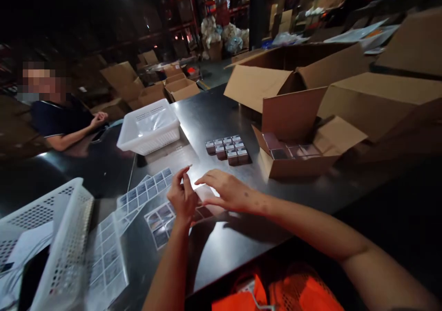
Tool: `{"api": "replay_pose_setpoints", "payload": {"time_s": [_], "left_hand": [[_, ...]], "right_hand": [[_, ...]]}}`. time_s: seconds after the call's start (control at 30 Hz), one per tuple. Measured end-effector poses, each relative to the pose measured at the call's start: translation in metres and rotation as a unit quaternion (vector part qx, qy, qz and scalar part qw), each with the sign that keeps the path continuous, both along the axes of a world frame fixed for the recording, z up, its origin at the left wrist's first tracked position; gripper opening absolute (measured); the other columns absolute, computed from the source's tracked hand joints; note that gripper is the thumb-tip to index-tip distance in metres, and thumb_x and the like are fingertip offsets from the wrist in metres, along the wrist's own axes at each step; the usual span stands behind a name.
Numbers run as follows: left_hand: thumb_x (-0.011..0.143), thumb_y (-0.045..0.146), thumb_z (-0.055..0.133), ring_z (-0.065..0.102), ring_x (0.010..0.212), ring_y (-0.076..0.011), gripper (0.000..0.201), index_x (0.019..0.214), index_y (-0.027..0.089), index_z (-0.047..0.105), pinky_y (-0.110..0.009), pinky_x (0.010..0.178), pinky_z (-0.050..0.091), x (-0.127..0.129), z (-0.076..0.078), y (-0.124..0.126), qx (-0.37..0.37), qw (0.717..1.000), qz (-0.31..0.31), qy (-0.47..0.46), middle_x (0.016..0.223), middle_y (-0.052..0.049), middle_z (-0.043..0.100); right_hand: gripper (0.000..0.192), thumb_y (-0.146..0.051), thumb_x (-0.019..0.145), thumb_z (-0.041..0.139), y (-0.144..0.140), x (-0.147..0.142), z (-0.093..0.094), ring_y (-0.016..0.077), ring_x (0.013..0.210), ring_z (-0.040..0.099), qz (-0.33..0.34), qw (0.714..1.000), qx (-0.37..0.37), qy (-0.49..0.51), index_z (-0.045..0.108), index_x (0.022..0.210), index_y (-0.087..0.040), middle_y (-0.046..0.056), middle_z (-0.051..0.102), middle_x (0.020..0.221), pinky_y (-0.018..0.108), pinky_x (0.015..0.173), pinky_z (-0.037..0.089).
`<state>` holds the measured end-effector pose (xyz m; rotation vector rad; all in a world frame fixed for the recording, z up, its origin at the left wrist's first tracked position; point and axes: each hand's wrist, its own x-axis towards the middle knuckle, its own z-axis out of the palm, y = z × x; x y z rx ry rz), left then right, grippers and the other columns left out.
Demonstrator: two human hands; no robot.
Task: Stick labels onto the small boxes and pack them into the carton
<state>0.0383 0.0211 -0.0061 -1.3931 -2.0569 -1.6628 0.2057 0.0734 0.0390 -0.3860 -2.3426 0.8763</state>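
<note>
Landmark: sticker sheet, laid flat on the dark tabletop.
Left hand: raised over the sheet, thumb and fingertips pinched; whether anything is held cannot be told.
Right hand: spread flat, palm down, just right of the sheet; nothing gripped.
Small boxes: about eight, clustered beyond the sheet.
White baskets: two, one beyond the sheet, one left of it.
Open carton: one, right of the small boxes.

Tabletop: dark, glossy, reflective. Upon it lay sticker sheets near the front edge; a block of small boxes at centre; an open cardboard carton to their right; a white basket behind; another white basket front left; larger cartons at right.
</note>
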Motion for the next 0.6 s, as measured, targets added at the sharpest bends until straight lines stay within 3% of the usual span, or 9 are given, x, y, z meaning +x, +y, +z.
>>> {"api": "replay_pose_setpoints", "payload": {"time_s": [0.1,0.2,0.27,0.37,0.43,0.53,0.6], "left_hand": [[0.1,0.033,0.044,0.072,0.088,-0.0159,0.027,0.111,0.02,0.065,-0.026,0.074,0.049,-0.005,0.002,-0.001,0.001,1.0,-0.012,-0.005,0.103,-0.006,0.077],[0.101,0.034,0.04,0.065,0.063,-0.0155,0.031,0.111,0.021,0.066,-0.025,0.06,0.038,-0.013,0.004,-0.001,-0.113,0.993,0.027,0.034,0.081,-0.004,0.074],[0.101,0.034,0.04,0.055,0.052,-0.0153,0.033,0.103,0.021,0.07,-0.025,0.055,0.027,-0.016,0.004,0.001,-0.2,0.974,0.07,0.079,0.063,-0.001,0.066],[0.099,0.033,0.043,0.048,0.049,-0.0144,0.032,0.093,0.021,0.072,-0.026,0.056,0.02,-0.016,-0.001,0.004,-0.253,0.956,0.099,0.107,0.056,0.0,0.058],[0.098,0.032,0.044,0.048,0.05,-0.0132,0.03,0.094,0.021,0.072,-0.025,0.056,0.022,-0.015,-0.005,0.006,-0.264,0.955,0.073,0.111,0.058,0.0,0.06],[0.098,0.033,0.044,0.05,0.053,-0.013,0.031,0.097,0.022,0.073,-0.024,0.057,0.024,-0.016,-0.011,0.005,-0.267,0.953,0.03,0.14,0.059,0.0,0.061],[0.098,0.036,0.044,0.051,0.052,-0.0136,0.033,0.096,0.021,0.073,-0.024,0.056,0.023,-0.017,-0.013,0.004,-0.266,0.949,0.021,0.166,0.056,0.0,0.06]], "right_hand": [[0.031,-0.01,0.074,0.08,0.005,-0.026,-0.019,0.0201,0.086,0.071,-0.018,0.998,-0.068,-0.006,0.073,0.102,-0.021,0.003,0.077,0.092,0.031,0.08,0.056],[0.015,-0.017,0.083,0.073,0.018,-0.023,-0.032,0.0177,0.072,0.071,-0.077,0.991,-0.111,-0.003,0.076,0.098,-0.018,0.002,0.076,0.078,0.027,0.067,0.054],[0.012,-0.022,0.086,0.071,0.022,-0.015,-0.037,0.0183,0.073,0.07,-0.11,0.987,-0.121,-0.003,0.077,0.095,-0.017,0.004,0.076,0.08,0.029,0.069,0.054],[0.009,-0.024,0.085,0.073,0.024,-0.006,-0.044,0.0203,0.087,0.069,-0.129,0.987,-0.097,-0.001,0.078,0.087,-0.017,0.009,0.075,0.096,0.033,0.083,0.053],[0.019,-0.023,0.084,0.073,0.025,-0.002,-0.047,0.0202,0.091,0.068,-0.114,0.99,-0.083,0.0,0.078,0.101,-0.018,0.009,0.073,0.1,0.035,0.087,0.052],[0.043,-0.018,0.088,0.067,0.025,0.002,-0.047,0.0175,0.082,0.069,-0.063,0.99,-0.119,-0.028,0.065,0.13,-0.019,0.003,0.074,0.09,0.031,0.08,0.053],[0.037,-0.017,0.089,0.064,0.023,0.003,-0.047,0.017,0.079,0.071,-0.052,0.986,-0.144,-0.068,0.066,0.126,-0.02,0.002,0.076,0.087,0.029,0.076,0.053]]}}
